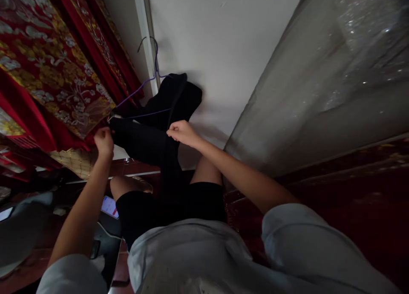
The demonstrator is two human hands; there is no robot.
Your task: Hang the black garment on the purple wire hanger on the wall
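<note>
Both your forearms reach forward, elbows bent, the left one steeply upright in view, the right one slanting inward across your knee. Left hand [104, 141]: fingers bent in, pinching the left edge of a black garment [140, 140]. Right hand [182, 133]: palm down, thumb and curled fingers pinching its cloth further right. The garment hangs in front of your knees, against a purple wire hanger [156, 74] beside the pale wall [220, 42]. Small white tag [136, 122] on the garment, unreadable. Phone [109, 206] near your left thigh, screen lit, text too small to read.

black garment [143, 140] on purple hanger [156, 68]
</note>
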